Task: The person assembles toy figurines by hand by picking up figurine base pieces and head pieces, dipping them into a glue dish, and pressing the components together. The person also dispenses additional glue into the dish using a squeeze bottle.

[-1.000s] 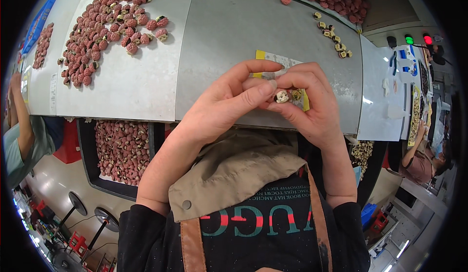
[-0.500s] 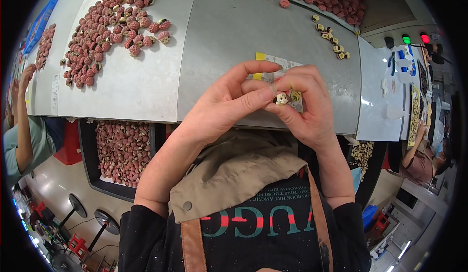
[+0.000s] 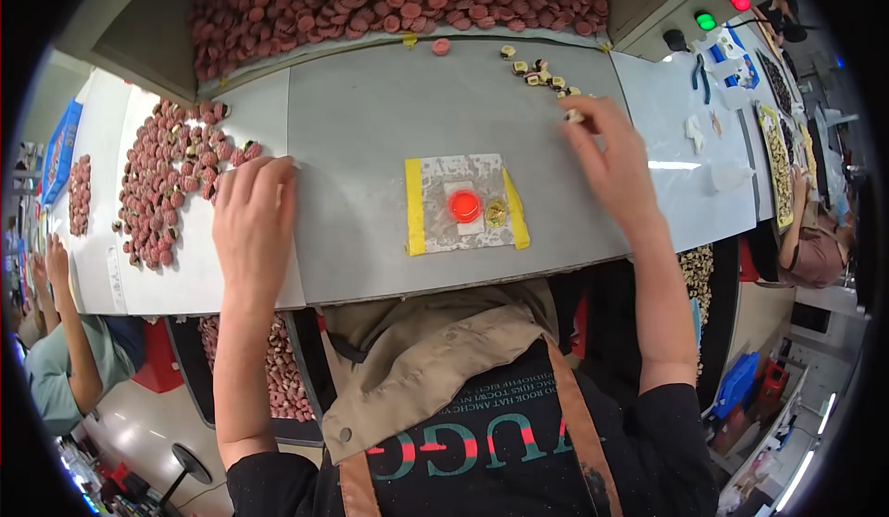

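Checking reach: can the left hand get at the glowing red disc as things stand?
Probably yes: only tabletop and a flat sheet lie between the left hand and the red disc.

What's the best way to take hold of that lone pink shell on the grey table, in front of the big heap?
Probably by opposite edges of the shell, thumb against finger, coming from the person's side. It is small and round and sits apart on the grey table, with the heap behind it.
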`<state>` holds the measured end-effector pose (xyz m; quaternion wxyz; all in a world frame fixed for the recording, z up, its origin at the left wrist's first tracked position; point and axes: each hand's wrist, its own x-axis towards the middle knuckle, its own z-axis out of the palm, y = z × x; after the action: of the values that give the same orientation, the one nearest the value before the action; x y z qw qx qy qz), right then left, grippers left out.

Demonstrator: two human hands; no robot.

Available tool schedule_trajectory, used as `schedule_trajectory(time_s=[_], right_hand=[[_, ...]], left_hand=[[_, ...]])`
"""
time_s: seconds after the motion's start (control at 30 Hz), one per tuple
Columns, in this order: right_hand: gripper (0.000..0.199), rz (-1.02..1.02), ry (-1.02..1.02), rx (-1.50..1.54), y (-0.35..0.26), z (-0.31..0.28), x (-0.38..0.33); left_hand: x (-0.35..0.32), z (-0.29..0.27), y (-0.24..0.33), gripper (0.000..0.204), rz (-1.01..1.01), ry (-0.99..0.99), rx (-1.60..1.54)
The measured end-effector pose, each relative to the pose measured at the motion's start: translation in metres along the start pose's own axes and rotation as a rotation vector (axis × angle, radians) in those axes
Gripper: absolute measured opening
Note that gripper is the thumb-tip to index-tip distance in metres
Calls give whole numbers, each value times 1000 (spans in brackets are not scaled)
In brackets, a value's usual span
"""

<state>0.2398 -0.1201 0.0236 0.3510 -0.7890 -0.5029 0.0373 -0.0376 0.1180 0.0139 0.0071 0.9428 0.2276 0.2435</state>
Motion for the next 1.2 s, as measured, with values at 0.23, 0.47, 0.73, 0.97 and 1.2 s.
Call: schedule_trajectory(time_s=[0.23,0.47,0.73,0.97,1.2], right_hand=[[26,109,58,320,-19,-10,-11],[32,-274,3,469,-42,11,-29],[33,-200,44,553,-58,25,-44],[38,-170,34,478,-67,27,-46],[46,-70,-111,550,-77,22,-43]], left_hand=[[21,-9,57,27,-398,-190,-1005],[20,-6,127,39,-749,-555,-1828],[8,-15,138,40,-755,-540,-1997],[1,-9,139,35,-766,-495,-2033],[0,-18,138,29,-588,-426,-1807]])
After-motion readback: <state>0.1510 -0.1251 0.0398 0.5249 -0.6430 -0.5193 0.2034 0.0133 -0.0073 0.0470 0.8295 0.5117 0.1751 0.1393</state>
